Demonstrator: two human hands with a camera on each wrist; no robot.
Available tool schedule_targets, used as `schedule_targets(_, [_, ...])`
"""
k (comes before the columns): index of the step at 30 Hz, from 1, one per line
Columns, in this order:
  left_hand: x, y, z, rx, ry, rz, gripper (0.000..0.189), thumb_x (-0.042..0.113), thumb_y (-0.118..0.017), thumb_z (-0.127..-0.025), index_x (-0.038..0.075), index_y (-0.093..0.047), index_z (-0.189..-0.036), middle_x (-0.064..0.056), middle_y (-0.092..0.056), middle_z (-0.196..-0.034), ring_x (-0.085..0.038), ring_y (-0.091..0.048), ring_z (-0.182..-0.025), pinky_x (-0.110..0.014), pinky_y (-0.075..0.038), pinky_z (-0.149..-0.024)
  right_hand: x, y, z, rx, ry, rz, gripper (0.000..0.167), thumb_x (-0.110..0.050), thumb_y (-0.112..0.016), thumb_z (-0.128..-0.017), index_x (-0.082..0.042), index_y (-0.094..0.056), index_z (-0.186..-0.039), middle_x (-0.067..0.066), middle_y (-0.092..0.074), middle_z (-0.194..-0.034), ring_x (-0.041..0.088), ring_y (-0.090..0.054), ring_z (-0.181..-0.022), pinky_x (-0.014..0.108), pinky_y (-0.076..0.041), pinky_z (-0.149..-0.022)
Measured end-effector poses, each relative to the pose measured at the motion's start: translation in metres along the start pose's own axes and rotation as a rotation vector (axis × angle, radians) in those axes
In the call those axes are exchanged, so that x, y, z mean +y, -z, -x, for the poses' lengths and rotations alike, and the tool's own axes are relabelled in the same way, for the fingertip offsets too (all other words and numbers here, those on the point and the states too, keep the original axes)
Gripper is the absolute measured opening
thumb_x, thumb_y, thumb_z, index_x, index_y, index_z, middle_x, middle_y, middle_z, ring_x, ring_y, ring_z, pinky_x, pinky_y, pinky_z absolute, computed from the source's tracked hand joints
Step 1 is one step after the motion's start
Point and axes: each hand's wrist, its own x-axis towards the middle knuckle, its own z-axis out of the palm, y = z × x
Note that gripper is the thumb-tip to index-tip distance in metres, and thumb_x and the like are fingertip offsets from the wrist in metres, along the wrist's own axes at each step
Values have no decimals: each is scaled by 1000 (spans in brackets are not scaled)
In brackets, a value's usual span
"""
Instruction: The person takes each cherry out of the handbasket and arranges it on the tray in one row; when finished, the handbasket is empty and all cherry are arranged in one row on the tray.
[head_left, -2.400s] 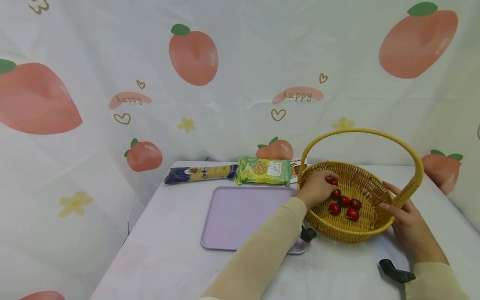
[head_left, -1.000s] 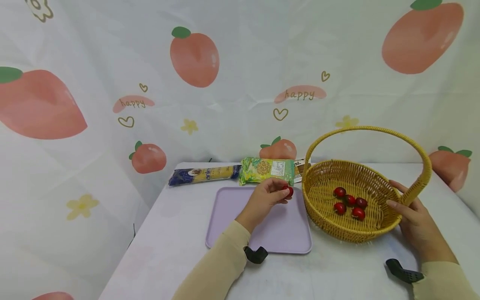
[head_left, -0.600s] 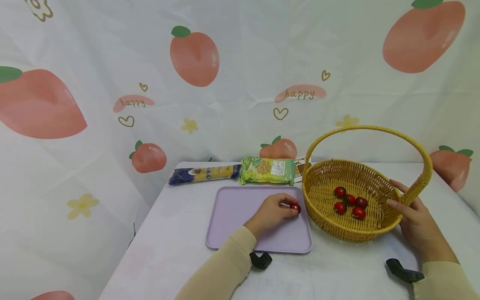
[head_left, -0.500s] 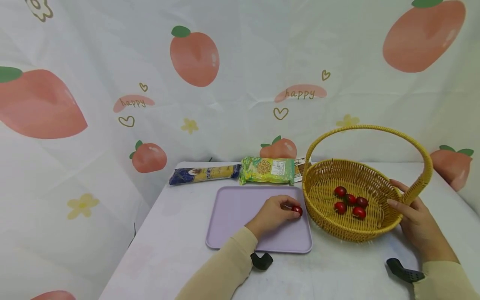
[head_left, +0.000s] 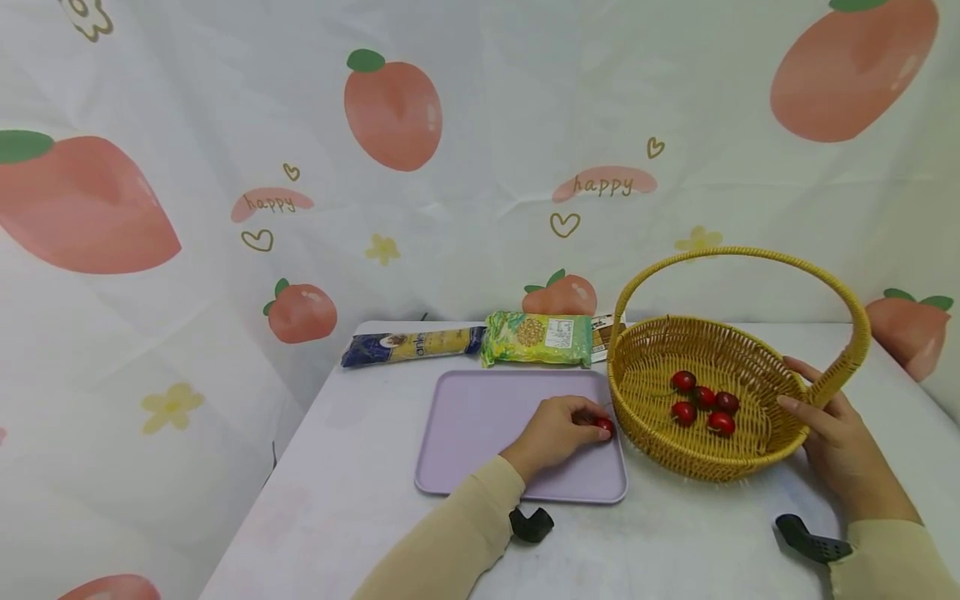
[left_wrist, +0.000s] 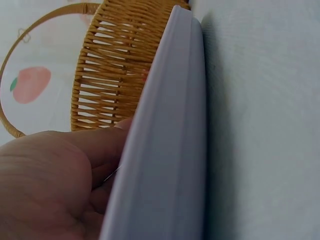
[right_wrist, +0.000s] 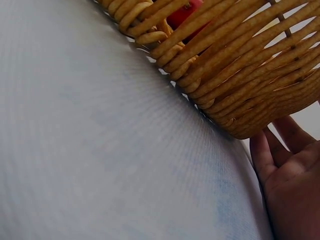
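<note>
Over the right side of the lilac tray (head_left: 468,433), my left hand (head_left: 557,433) pinches a dark red cherry (head_left: 603,427) between thumb and fingers. In the left wrist view the tray's rim (left_wrist: 165,125) hides the fingertips and the cherry. My right hand (head_left: 843,446) grips the yellow wicker basket (head_left: 660,446) at its right side, near the foot of the handle, thumb over the rim and fingers outside. Several red cherries (head_left: 703,397) lie together on the basket's floor. Through the weave in the right wrist view, one red cherry (right_wrist: 185,17) partly shows.
Along the table's back edge lie a blue and yellow long packet (head_left: 412,344), a green and yellow packet (head_left: 537,339) and a brown and white packet (head_left: 603,333), partly behind the basket. The basket stands just right of the tray. A printed curtain (head_left: 465,250) hangs behind.
My left hand has taken a cherry out of the basket, carried it left over the tray and lowered it toward the tray's right edge. The right hand stays on the basket.
</note>
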Motion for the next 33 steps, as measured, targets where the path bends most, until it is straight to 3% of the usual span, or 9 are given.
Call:
schedule_targets(10, [1,-5,-3,12,-8,-27,18,17,-89,-95,12,-84,-112,15,-72,-94,0,-61,-84,-23,-50,-79,-2,4,1,1,2,-4,62,1,-51,-112,-24,-41,-169,-13,-55,-147,-2,-58,-125,13,-45,-92])
schedule_targets(15, [1,-6,-3,20,6,8,16,21,-87,-98,14,-83,-112,15,-71,-98,-2,-64,-84,-25,-51,-79,-3,5,1,-12,13,-11,62,2,-51,-112,-23,-42,-168,-12,-57,-147,-1,-59,-124,13,-47,-91])
schedule_targets(19, [4,-4,-2,89,1,39,16,26,-84,-100,15,-82,-112,14,-69,-102,-4,-65,-86,-27,-53,-79,-3,5,1,-23,15,-3,61,1,-50,-113,-23,-41,-169,-12,-56,-148,-1,-58,-126,14,-44,-92])
schedule_targets(25, [19,2,3,223,-50,124,16,30,-79,-104,18,-81,-113,13,-71,-105,-8,-61,-83,-28,-50,-74,-1,2,0,-27,9,11,61,-1,-50,-114,-22,-39,-169,-11,-54,-150,-1,-55,-129,16,-38,-98])
schedule_targets(28, [27,1,4,230,-80,196,18,28,-77,-105,14,-81,-117,11,-72,-104,-9,-61,-84,-27,-50,-74,-1,0,1,-17,-4,28,61,-2,-51,-113,-24,-39,-169,-11,-53,-150,-2,-55,-128,15,-38,-98])
schedule_targets(33, [49,-3,-1,169,-141,236,23,31,-73,-108,13,-79,-122,11,-72,-106,-8,-63,-92,-27,-53,-78,-1,-1,1,-2,-6,43,63,-4,-53,-113,-25,-38,-170,-10,-52,-150,-1,-54,-129,14,-38,-100])
